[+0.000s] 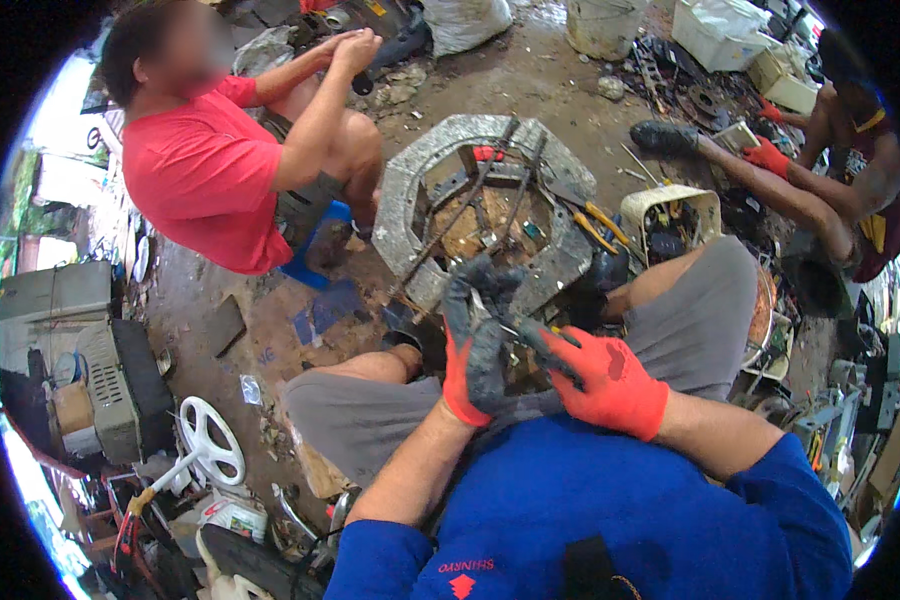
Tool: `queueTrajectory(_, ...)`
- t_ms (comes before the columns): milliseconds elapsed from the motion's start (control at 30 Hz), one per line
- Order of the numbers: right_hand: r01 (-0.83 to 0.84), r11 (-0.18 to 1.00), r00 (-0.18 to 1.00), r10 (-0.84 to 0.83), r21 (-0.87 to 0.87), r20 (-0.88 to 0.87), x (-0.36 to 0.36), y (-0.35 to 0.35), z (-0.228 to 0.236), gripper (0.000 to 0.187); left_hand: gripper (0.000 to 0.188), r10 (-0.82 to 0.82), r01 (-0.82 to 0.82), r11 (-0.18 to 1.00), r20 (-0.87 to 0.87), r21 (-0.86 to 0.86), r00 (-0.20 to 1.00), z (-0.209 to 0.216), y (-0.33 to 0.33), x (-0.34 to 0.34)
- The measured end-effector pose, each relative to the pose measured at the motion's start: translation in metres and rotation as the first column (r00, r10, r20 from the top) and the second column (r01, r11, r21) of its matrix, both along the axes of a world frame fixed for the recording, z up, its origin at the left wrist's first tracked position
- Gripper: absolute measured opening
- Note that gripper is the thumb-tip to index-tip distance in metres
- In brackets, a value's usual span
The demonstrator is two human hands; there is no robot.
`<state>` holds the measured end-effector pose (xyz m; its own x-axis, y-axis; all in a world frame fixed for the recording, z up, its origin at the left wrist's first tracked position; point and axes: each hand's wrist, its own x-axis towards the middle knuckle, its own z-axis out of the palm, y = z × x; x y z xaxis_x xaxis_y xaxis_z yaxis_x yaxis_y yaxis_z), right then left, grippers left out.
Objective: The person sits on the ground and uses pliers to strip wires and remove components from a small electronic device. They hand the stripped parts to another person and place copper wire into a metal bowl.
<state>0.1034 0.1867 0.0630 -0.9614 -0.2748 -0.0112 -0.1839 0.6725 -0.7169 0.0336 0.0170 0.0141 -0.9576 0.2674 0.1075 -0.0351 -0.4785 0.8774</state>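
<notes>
Left hand (478, 350) grasps a small metal piece (478, 304) near centre, its shape mostly buried between gloved fingers; right hand (605, 378), at 3 o'clock from it, has fingers curled inward with a yellow bit (555, 330) showing, but cannot tell whether they grip it. Concrete ring (402, 200) at 12 o'clock has its near edge just beyond the left fingertips, two rods (523, 190) crossing its hollow, pliers (594, 233) on its rim at 1 o'clock. Muddy floor (255, 305) stretches at 9 o'clock; co-worker (860, 185) at 2 o'clock is partly cut off.
</notes>
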Motion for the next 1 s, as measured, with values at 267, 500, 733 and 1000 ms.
queueTrajectory(267,0.176,0.781,0.882,0.145,-0.600,0.448,-0.007,0.006,-0.013,0.045,0.071,-0.021,0.021,0.999,0.005,-0.037,1.000,-0.004,-0.005,0.000)
queueTrajectory(500,0.022,0.944,0.978,0.047,-0.329,0.203,-0.012,0.007,-0.010,0.049,0.067,0.002,-0.002,1.000,0.000,-0.010,1.000,-0.003,-0.002,0.000)
queueTrajectory(733,0.024,0.993,0.997,-0.015,-0.118,0.079,-0.008,0.001,-0.005,0.051,0.062,0.025,-0.030,0.994,-0.046,-0.104,0.999,-0.008,-0.002,0.002)
queueTrajectory(1000,-0.031,0.983,0.992,0.053,-0.184,0.117,-0.020,0.021,0.007,0.048,0.050,-0.057,0.005,0.962,-0.182,-0.273,0.982,-0.019,-0.017,-0.001)
